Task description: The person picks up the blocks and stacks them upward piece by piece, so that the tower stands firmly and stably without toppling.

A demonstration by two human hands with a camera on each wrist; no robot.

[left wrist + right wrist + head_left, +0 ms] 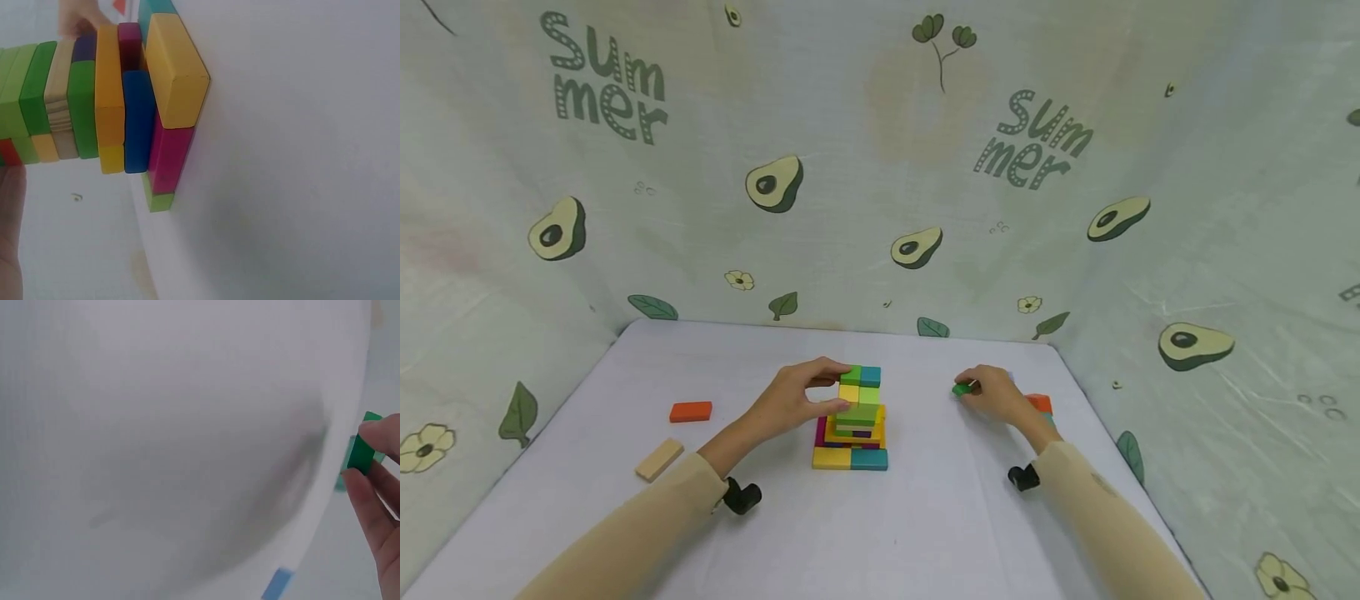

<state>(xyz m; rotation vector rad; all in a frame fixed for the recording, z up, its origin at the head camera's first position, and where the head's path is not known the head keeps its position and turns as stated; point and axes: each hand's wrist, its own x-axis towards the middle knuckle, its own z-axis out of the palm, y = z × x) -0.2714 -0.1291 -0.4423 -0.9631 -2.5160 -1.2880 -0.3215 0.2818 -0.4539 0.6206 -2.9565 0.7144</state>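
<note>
A tower of colored wooden blocks [859, 417] stands mid-table, wider at its yellow and blue bottom layer than higher up. My left hand [797, 392] holds its upper part from the left, thumb on the near side and fingers by the green block at the top. In the left wrist view the stacked layers of the tower [109, 100] fill the upper left, with part of that hand at the edge. Right of the tower, my right hand [995, 393] pinches a small green block [362, 450] between thumb and fingertips, above the table.
On the left of the white-covered table [925, 533] lie an orange block [691, 412] and a plain wood block [659, 460]. Another orange block [1040, 403] and a teal one [1048, 419] sit partly hidden behind the right forearm. A patterned cloth [850, 100] hangs around the table.
</note>
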